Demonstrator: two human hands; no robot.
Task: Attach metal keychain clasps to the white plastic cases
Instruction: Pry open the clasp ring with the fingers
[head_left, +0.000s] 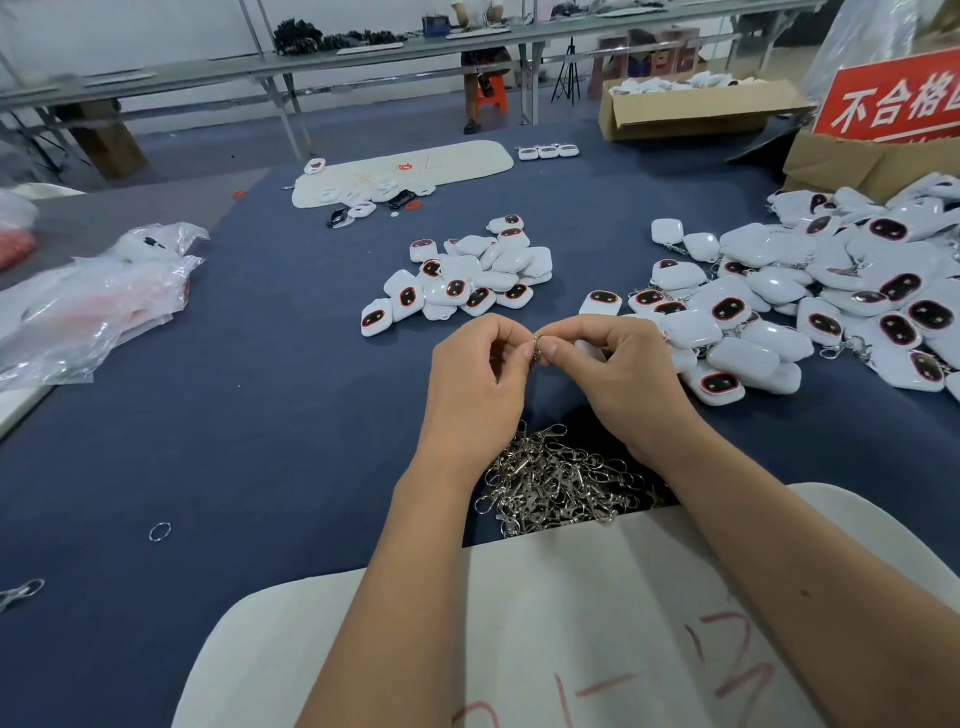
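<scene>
Two hands (550, 374), fingers (524, 351) pinching clasp (536, 347)

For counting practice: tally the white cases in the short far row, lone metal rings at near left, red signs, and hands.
White cases in the row: 3
Metal rings: 1
Red signs: 1
Left hand, right hand: 2
Total: 7

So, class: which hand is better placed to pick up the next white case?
Probably the right hand: it hovers beside the big pile of cases. The left hand is farther from any case.
</scene>
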